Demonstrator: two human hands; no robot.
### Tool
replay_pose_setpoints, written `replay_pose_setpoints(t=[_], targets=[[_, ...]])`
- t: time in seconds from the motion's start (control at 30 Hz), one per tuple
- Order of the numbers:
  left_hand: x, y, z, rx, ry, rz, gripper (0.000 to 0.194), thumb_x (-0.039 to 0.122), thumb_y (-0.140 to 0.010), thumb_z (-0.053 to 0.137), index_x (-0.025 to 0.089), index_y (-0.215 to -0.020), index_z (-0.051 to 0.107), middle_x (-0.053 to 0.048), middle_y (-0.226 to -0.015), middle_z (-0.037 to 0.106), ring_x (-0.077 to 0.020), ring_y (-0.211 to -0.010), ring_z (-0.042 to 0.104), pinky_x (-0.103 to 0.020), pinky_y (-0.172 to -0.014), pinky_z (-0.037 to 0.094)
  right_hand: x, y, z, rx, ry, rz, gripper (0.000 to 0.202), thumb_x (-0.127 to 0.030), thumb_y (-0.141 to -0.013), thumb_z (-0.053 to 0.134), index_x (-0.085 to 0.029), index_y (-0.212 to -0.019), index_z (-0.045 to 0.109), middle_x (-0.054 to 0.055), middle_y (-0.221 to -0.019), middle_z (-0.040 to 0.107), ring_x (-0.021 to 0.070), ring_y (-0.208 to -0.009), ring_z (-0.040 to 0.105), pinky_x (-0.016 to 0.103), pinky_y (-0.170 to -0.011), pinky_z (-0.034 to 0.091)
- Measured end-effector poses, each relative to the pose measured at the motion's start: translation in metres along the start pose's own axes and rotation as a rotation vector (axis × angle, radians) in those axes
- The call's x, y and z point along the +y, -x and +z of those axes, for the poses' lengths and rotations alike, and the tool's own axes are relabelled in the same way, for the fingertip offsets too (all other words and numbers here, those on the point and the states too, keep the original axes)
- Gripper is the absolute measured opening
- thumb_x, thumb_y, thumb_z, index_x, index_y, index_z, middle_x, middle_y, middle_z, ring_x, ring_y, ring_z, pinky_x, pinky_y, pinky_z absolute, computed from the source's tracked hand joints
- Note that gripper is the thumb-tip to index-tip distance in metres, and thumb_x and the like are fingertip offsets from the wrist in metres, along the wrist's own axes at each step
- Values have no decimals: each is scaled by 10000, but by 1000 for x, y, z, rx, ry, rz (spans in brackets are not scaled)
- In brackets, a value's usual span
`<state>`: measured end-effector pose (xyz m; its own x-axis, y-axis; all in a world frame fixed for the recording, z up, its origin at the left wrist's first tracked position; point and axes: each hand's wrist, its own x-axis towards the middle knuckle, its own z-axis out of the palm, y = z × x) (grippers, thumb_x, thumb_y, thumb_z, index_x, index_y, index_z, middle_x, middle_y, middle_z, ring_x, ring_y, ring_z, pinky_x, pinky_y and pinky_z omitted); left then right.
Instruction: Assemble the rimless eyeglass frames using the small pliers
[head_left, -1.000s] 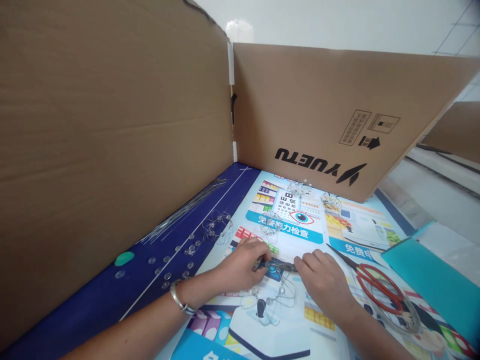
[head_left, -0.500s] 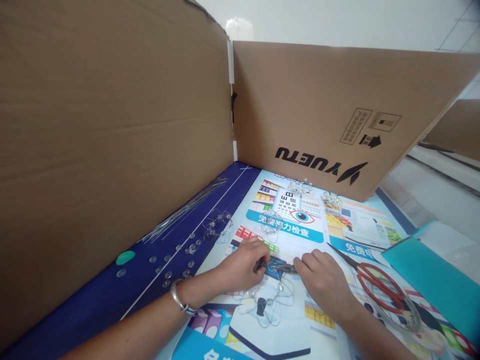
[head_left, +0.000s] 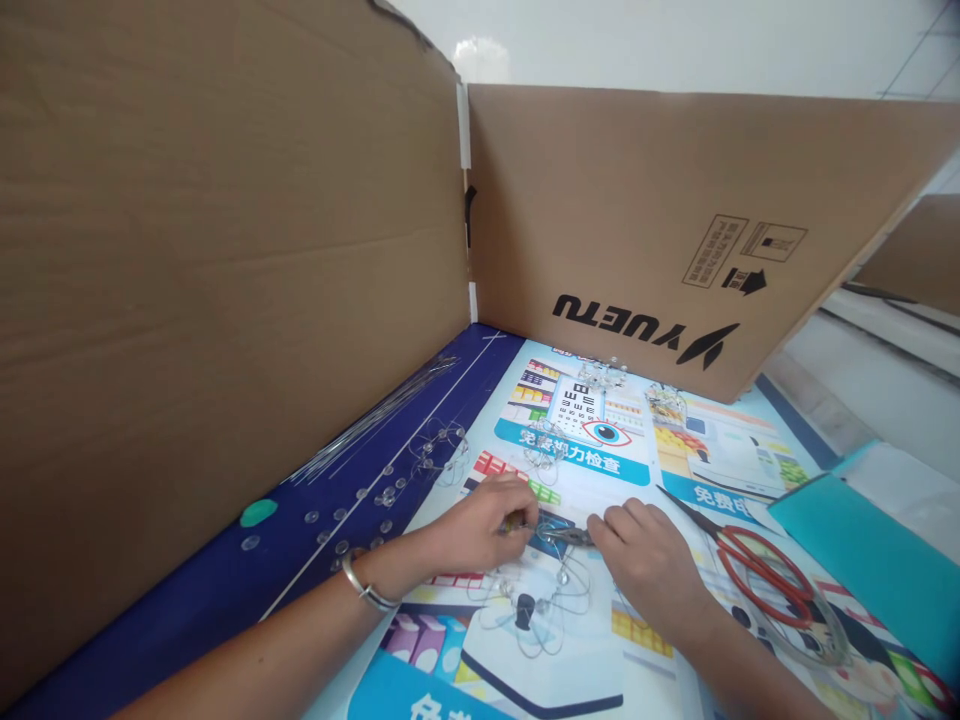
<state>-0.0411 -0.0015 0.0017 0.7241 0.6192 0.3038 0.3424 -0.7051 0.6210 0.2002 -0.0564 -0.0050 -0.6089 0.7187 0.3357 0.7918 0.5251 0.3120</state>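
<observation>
Our right hand (head_left: 645, 560) is closed around a pair of pliers (head_left: 571, 537), whose nose points toward our left hand (head_left: 487, 520). Our left fingers are pinched together on thin wire (head_left: 541, 530) just beside the plier tips; whether the pliers bite it, we cannot tell. Between our two hands and a little nearer to us, a beaded wire piece (head_left: 529, 605) spreads its loops on the printed sheet (head_left: 442, 690). Beyond our left hand we see another wire-and-bead piece (head_left: 545, 445), and one more (head_left: 439, 450) farther to its left. Loose clear beads (head_left: 386, 497) lie left of that hand, with a green lump (head_left: 259, 513) past them. To the right of our right hand rest red-handled scissors (head_left: 765, 575), overlapping a clear ring (head_left: 832, 645), with a turquoise folder (head_left: 862, 560) beyond.
</observation>
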Motion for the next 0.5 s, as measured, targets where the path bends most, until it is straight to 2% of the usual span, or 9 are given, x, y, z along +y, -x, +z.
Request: replay_pose_setpoints(t=[0.23,0.33,0.5], targets=[[-3,-1,-3,-48,146,-38,97,108,-783,475,152,-765,559,-6,-727,570,-121,-689,499,-228,-659,391,0,-1,-1,-1,4,4,136,-141,-843,463,-185,-911,573,27,-724,481,168,-709,386,323,-648,271],[-3,-1,-2,-40,134,-42,93,147,-808,482,150,-753,558,-5,-719,574,-119,-689,503,-234,-681,393,0,-1,0,-3,3,5,142,-127,-833,471,-183,-914,573,29,-732,485,170,-718,389,324,-656,273],[-2,-4,2,4,85,-31,192,198,-859,445,147,-697,535,4,-664,545,-119,-675,495,-241,-686,381,-1,-2,1,40,0,17,164,-122,-835,467,-183,-937,581,35,-735,492,170,-730,400,325,-672,275]])
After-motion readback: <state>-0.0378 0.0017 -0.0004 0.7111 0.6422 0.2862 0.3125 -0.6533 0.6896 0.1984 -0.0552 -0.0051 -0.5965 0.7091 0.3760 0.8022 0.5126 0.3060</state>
